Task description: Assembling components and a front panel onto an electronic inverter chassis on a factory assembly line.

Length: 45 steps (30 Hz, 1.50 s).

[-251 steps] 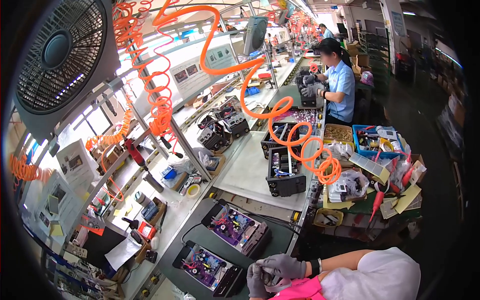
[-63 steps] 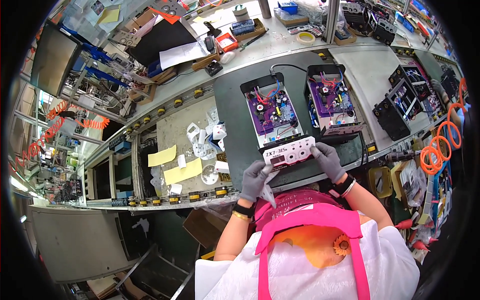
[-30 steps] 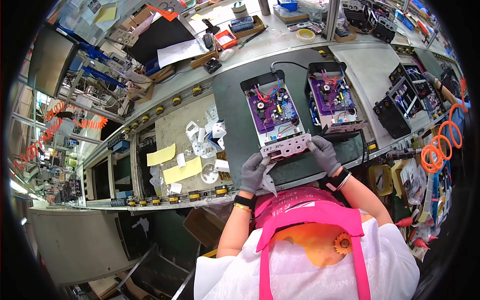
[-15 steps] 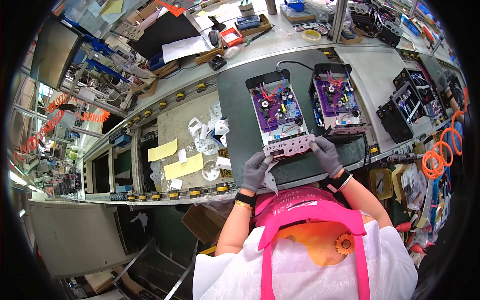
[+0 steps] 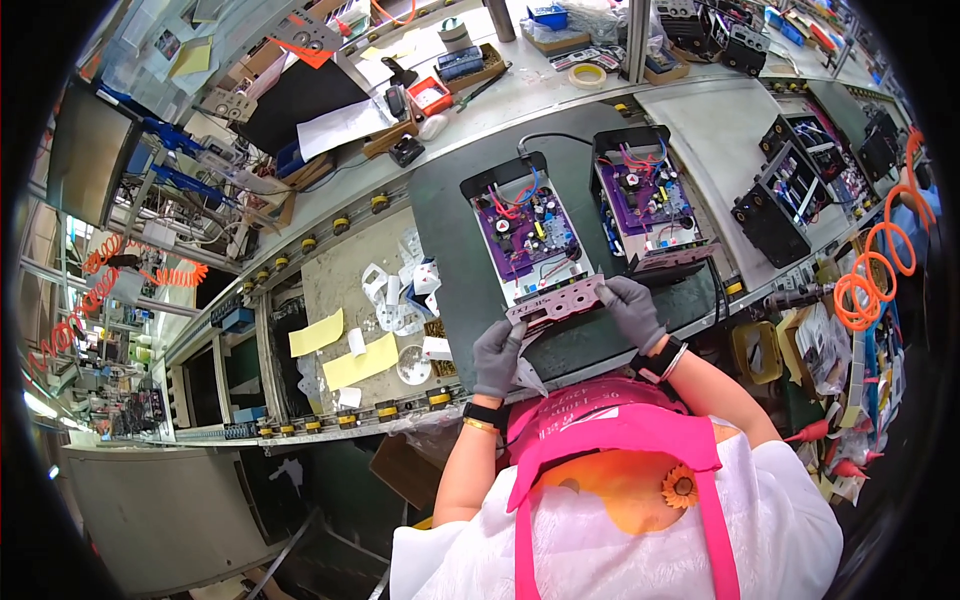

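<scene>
Both my hands wear grey gloves. My left hand [image 5: 496, 358] pinches the left end of a light front panel [image 5: 562, 302] with holes in it, and my right hand [image 5: 632, 312] grips its right end. The panel sits at the near end of an open device, below its purple circuit board [image 5: 525, 232] with red and blue wires; whether it is fastened there I cannot tell. A small white piece of paper or film [image 5: 528, 376] hangs beside my left fingers. Just to the right stands a second, similar open device [image 5: 650, 200]. Both rest on a dark green board [image 5: 440, 225].
Left of the board lie yellow papers [image 5: 362, 362] and white cut-out scraps [image 5: 400, 312]. Black housings [image 5: 775, 225] stand further right, near an orange coiled hose [image 5: 856, 300]. Across the back shelf are a red box [image 5: 430, 96] and a tape roll [image 5: 588, 76]. Rollers [image 5: 388, 410] line the near edge.
The panel has tilted, so its face looks narrower now. Both hands keep hold of its ends. The whole view has shifted slightly, with the bench appearing further left.
</scene>
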Each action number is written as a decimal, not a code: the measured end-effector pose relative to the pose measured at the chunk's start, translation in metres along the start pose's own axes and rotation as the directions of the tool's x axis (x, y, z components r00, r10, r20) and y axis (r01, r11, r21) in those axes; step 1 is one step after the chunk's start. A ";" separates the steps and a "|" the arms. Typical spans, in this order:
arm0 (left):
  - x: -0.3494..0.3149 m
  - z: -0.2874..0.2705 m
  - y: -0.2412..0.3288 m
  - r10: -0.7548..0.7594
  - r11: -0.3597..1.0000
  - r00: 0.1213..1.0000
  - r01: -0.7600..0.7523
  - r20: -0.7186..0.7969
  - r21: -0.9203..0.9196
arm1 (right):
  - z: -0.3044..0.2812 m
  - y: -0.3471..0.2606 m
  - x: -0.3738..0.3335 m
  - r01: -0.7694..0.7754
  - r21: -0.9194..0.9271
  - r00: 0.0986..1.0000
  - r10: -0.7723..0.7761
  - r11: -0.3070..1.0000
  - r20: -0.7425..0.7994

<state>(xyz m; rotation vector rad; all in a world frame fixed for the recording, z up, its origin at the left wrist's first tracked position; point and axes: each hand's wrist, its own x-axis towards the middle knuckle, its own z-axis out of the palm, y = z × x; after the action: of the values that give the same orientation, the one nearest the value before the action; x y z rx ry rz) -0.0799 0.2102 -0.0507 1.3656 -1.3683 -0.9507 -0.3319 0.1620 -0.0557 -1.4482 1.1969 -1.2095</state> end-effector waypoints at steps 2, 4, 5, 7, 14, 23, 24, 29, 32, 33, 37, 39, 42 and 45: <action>0.000 -0.001 0.003 0.010 0.999 1.000 -0.010 -0.004 0.052 | 0.001 0.000 0.000 -0.012 0.008 1.000 0.013 1.000 -0.011; 0.001 -0.001 0.006 0.027 0.994 1.000 -0.025 -0.016 0.107 | 0.002 0.000 0.000 -0.008 0.001 1.000 0.008 1.000 -0.026; 0.001 0.000 0.007 0.025 0.995 1.000 -0.023 -0.017 0.093 | 0.003 0.000 0.000 -0.006 -0.001 0.999 0.006 1.000 -0.034; 0.002 0.000 0.009 0.051 0.989 0.998 -0.046 -0.029 0.141 | 0.004 -0.001 0.001 0.000 -0.018 0.999 0.000 1.000 -0.042; 0.005 0.001 0.014 0.185 0.936 0.982 -0.161 -0.049 0.314 | 0.006 -0.006 0.001 -0.016 -0.097 0.998 0.010 0.995 -0.064; 0.009 -0.002 0.022 0.280 0.822 0.960 -0.241 0.003 0.516 | -0.002 -0.022 0.011 0.219 -0.559 0.970 -0.241 0.800 0.035; 0.009 -0.003 0.023 0.286 0.811 0.958 -0.247 0.008 0.530 | -0.004 -0.024 0.012 0.233 -0.589 0.967 -0.247 0.774 0.059; 0.009 -0.001 0.024 0.326 0.753 0.945 -0.267 0.011 0.602 | -0.005 -0.024 0.015 0.301 -0.677 0.942 -0.320 0.672 0.101; 0.009 0.000 0.022 0.338 0.750 0.941 -0.270 0.002 0.604 | -0.004 -0.022 0.015 0.327 -0.715 0.929 -0.350 0.619 0.121; 0.009 -0.001 0.021 0.344 0.750 0.939 -0.274 -0.001 0.603 | -0.004 -0.021 0.015 0.335 -0.730 0.924 -0.359 0.596 0.130; 0.008 -0.001 0.019 0.338 0.734 0.941 -0.262 -0.002 0.627 | -0.003 -0.019 0.015 0.329 -0.735 0.930 -0.339 0.592 0.144; 0.008 -0.001 0.018 0.314 0.739 0.949 -0.240 -0.007 0.629 | -0.003 -0.018 0.015 0.330 -0.752 0.927 -0.347 0.570 0.144; 0.006 0.000 0.017 0.321 0.690 0.947 -0.239 0.007 0.683 | -0.003 -0.018 0.016 0.345 -0.778 0.920 -0.355 0.524 0.169; 0.004 0.000 0.017 0.362 0.630 0.932 -0.261 0.020 0.731 | -0.003 -0.018 0.016 0.340 -0.789 0.923 -0.344 0.512 0.174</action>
<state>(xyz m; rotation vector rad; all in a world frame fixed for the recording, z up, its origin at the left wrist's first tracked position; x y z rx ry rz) -0.0841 0.2073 -0.0343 1.6313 -1.9091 -0.0314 -0.3313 0.1485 -0.0350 -2.4776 1.6300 -0.9071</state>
